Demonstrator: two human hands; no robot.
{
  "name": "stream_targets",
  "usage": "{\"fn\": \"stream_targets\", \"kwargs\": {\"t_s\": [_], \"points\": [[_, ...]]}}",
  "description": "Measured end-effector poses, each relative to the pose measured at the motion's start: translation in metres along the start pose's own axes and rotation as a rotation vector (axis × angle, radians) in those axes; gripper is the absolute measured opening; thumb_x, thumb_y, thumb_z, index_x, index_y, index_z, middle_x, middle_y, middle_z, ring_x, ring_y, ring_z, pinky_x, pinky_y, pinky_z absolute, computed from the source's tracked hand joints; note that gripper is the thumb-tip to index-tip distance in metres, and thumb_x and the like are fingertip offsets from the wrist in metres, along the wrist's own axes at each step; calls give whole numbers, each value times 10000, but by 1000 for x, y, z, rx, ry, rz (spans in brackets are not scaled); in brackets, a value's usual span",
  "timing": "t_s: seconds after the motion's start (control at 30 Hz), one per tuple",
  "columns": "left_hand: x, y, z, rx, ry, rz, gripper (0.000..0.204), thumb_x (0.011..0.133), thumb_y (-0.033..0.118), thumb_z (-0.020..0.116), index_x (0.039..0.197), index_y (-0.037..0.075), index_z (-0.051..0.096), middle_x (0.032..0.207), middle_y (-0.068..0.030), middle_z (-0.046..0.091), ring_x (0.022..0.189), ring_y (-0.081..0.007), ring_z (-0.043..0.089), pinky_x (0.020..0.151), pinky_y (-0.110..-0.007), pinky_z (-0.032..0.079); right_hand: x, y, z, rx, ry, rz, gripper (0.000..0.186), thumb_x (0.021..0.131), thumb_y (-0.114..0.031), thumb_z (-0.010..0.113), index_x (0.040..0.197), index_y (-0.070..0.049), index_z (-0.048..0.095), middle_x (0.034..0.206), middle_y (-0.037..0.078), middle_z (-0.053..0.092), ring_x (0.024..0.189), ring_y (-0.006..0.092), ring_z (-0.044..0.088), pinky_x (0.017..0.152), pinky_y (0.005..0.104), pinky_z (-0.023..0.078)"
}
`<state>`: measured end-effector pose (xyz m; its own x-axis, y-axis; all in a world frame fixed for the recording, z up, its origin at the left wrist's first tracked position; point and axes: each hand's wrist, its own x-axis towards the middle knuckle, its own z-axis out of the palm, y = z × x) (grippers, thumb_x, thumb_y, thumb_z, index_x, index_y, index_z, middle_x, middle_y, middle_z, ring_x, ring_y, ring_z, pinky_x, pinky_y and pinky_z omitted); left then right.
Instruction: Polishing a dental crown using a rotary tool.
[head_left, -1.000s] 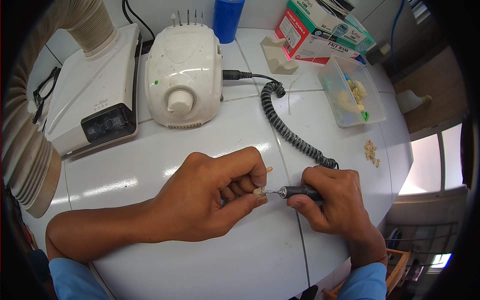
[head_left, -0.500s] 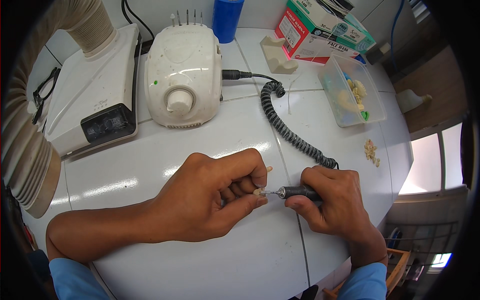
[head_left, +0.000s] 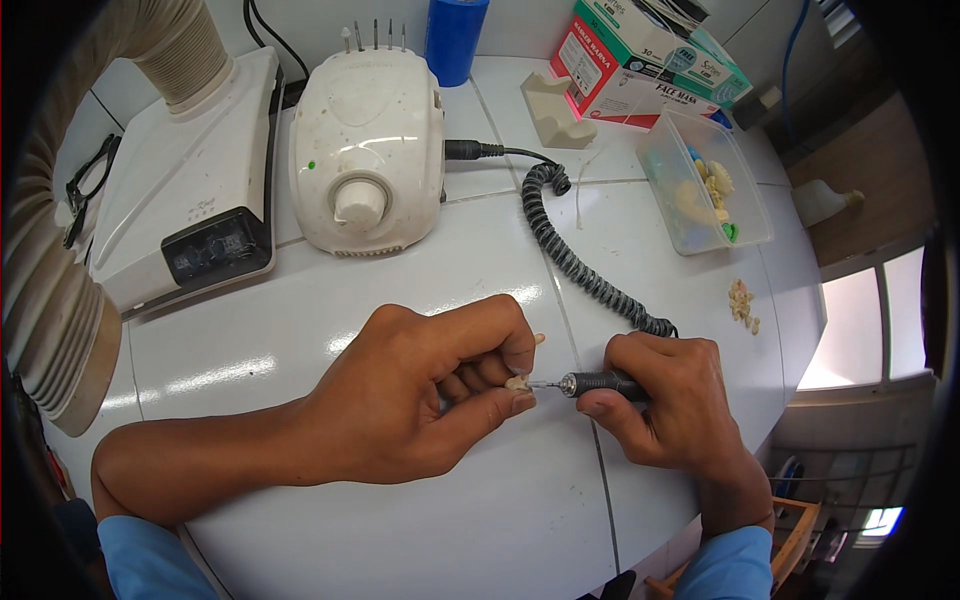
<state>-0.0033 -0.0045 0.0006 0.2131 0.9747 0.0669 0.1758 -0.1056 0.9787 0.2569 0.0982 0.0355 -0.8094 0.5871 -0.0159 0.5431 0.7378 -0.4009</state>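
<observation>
Pinching a cream piece (head_left: pixel 516 383), the left grip (head_left: pixel 412 385) partly hides it

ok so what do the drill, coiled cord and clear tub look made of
Drill: the body looks like plastic or rubber, dark and ribbed; the bit is likely metal, slim and silvery. Coiled cord: probably rubber or plastic sheathing, dark grey with a dull sheen, wound like a spring. Tub: most likely smooth plastic, being cloudy yet see-through.

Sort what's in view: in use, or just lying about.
In use: left hand, small cream piece, right hand, drill, coiled cord, likely white control box.

Apparently lying about: blue cylinder, cardboard boxes, plastic tub, loose cream bits (maybe related).
</observation>
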Motion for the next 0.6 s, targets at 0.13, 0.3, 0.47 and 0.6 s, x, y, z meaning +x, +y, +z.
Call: {"fn": "stream_targets", "kwargs": {"t_s": [0.13,0.3,0.47,0.6], "points": [[0,1,0,-12,4,-10,206,965,-16,808,1046,4,620,871,-109,786,821,-139,791,672,-259,599,-1,-1,0,-13,-8,3,478,955,-508,823,803,-94,637,642,49,617,521,250,600,510,417,357],[0,0,1,10,-6,-16,200,964,-19,804,1046,3,624,871,-111,789,817,-141,792,676,-264,607,-1,-2,0,-9,-19,15,485,955,-528,819,813,-100,641,655,37,621,534,241,595,531,420,326],[0,2,1,15,-14,-33,188,963,-28,792,1055,1,631,846,-103,780,804,-140,791,675,-264,610,-2,-3,1,-44,-14,7,493,953,-543,816,816,-104,640,661,30,619,541,240,594,531,421,320],[0,2,1,26,-17,-30,189,962,-19,799,1051,7,634,847,-104,782,800,-136,788,671,-264,608,-2,-2,2,-47,-9,-3,496,952,-551,815,822,-107,638,662,31,615,540,240,596,528,421,324]]}}
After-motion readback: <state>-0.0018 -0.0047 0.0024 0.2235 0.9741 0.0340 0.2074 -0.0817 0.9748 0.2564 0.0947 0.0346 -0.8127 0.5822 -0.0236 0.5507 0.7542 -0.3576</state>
